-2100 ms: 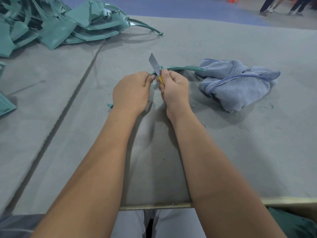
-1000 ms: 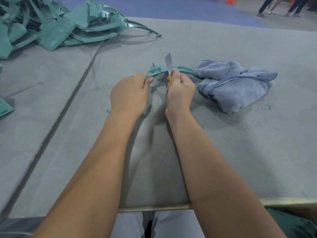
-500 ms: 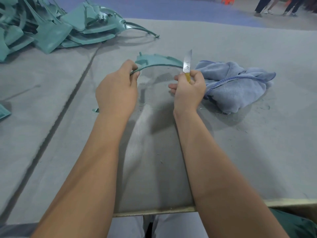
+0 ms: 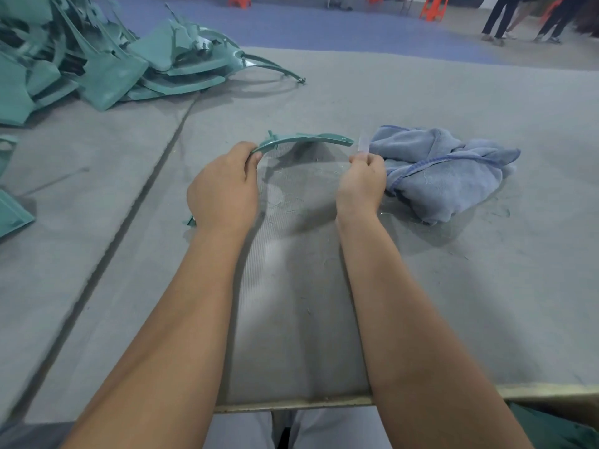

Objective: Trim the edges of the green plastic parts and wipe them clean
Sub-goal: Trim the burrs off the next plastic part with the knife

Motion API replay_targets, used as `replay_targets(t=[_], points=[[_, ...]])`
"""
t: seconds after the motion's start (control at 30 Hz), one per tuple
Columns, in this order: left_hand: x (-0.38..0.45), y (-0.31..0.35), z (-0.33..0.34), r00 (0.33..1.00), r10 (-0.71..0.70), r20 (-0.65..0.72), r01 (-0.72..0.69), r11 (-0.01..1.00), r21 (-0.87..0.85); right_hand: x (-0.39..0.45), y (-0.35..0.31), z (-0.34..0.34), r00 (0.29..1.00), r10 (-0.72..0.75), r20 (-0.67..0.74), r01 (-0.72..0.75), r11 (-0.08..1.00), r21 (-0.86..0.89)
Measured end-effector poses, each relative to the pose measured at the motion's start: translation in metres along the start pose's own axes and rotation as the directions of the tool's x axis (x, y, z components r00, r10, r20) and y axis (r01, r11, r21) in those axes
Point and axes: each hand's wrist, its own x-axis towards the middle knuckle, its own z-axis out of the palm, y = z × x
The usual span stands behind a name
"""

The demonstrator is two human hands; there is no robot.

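My left hand point(image 4: 223, 189) grips a curved green plastic part point(image 4: 304, 140) by its near end, and the strip arcs away to the right above the grey table point(image 4: 421, 286). A small tip of the part point(image 4: 189, 221) pokes out below that hand. My right hand point(image 4: 361, 183) holds a small knife point(image 4: 363, 144), its blurred blade pointing up just right of the part's far tip and apart from it. A crumpled blue cloth point(image 4: 444, 170) lies right behind that hand.
A heap of green plastic parts point(image 4: 97, 56) covers the table's far left, and another green piece point(image 4: 9, 212) lies at the left edge. A dark seam point(image 4: 136, 205) runs along the table. The front edge point(image 4: 291, 404) is near my lap. People stand far off point(image 4: 518, 17).
My hands have drawn apart: the left carried the part leftward, and the right took the knife off its edge and moved right, toward the cloth.
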Motion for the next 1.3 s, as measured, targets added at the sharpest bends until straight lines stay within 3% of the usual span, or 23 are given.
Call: replay_targets(t=[0.3, 0.6, 0.8, 1.03, 1.13, 1.3], points=[[0.000, -0.002, 0.003, 1.000, -0.015, -0.002, 0.015, 1.000, -0.003, 0.002, 0.001, -0.003, 0.998, 0.000, 0.063, -0.005, 0.997, 0.077], [0.000, -0.001, 0.002, 1.000, 0.000, -0.005, 0.000, 1.000, -0.002, 0.012, 0.009, 0.002, 0.997, 0.035, 0.066, -0.033, 0.999, -0.026], [-0.003, 0.004, 0.003, 0.998, 0.050, 0.039, -0.051, 0.998, 0.024, 0.006, 0.013, 0.008, 0.965, 0.006, 0.261, 0.029, 0.991, -0.131], [-0.003, 0.005, 0.001, 1.000, 0.001, 0.024, -0.001, 1.000, 0.013, 0.017, 0.007, 0.000, 0.996, 0.071, 0.047, -0.076, 0.992, 0.103], [-0.002, 0.005, 0.001, 1.000, -0.007, 0.028, 0.007, 1.000, 0.014, 0.018, 0.011, 0.003, 0.997, 0.040, 0.069, -0.042, 0.999, 0.026], [-0.004, 0.007, 0.002, 0.998, 0.010, 0.065, -0.012, 1.000, 0.029, 0.007, 0.017, 0.010, 0.963, -0.044, 0.265, 0.088, 0.983, -0.160]])
